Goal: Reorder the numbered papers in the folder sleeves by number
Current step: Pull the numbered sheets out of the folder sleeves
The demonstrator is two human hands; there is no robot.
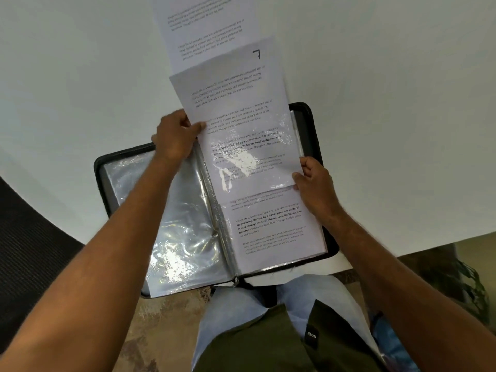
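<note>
A white counter (375, 130) carries a black zip folder (312, 122) lying open at its near edge, glossy empty sleeves (174, 224) on the left and a printed sheet (271, 226) sleeved on the right. Over that right page the sheet marked 7 (239, 116) sits partway in a sleeve (its top juts past the folder), overlapping another printed sheet (204, 28) farther back. The left hand (174, 138) has its fingers clamped on the 7 sheet's left edge, and the right hand (312, 181) pinches its lower right corner.
</note>
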